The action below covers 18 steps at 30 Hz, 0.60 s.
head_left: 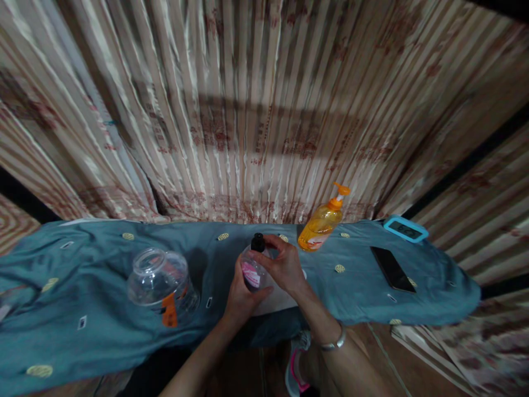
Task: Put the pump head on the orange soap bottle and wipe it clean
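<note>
My left hand (239, 295) is wrapped around a small clear bottle (253, 271) with a pink label, holding it upright over the table's front edge. The fingers of my right hand (283, 264) pinch the bottle's black cap (258, 242) from the right. Beneath both hands lies a pale flat object (281, 300), partly hidden. The table is draped in a blue-green cloth (103, 325) with small yellow patterns.
A large clear plastic jar (162, 286) with an orange label stands left of my hands. Behind and to the right is an orange pump soap bottle (323, 221). A black phone (392, 268) and a blue-framed device (405, 228) lie at right. A patterned curtain (264, 110) hangs behind.
</note>
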{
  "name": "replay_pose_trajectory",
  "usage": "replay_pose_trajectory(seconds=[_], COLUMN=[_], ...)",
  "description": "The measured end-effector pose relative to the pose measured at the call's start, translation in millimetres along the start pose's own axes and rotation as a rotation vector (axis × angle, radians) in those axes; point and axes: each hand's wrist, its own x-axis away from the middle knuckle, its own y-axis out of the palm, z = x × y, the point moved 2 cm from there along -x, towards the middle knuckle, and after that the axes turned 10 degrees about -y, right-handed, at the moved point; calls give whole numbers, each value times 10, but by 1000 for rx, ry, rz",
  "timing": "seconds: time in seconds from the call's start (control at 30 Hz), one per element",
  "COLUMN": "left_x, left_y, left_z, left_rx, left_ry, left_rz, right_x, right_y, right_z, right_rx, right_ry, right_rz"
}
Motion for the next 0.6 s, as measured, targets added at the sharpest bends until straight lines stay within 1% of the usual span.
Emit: replay_pose_trajectory(seconds=[0.1, 0.2, 0.33, 0.5, 0.57, 0.6], left_x=[-19, -3, 30, 72, 88, 94], left_y=[24, 58, 68, 60, 67, 72], left_z=[65, 136, 169, 177, 172, 164], left_rx=[30, 32, 13, -24, -23, -22], left_ry=[-53, -81, -109, -92, -83, -79], left_rz=[26, 9, -40, -80, -96, -99], right_x=[64, 109, 123, 146, 154, 157], right_y=[66, 63, -40, -206, -240, -249], right_z=[9, 23, 35, 75, 104, 120], right_rx=[-1, -17, -52, -138, -179, -190], right_ry=[28, 25, -3, -11, -14, -12], right_rz=[61, 67, -6, -148, -165, -144])
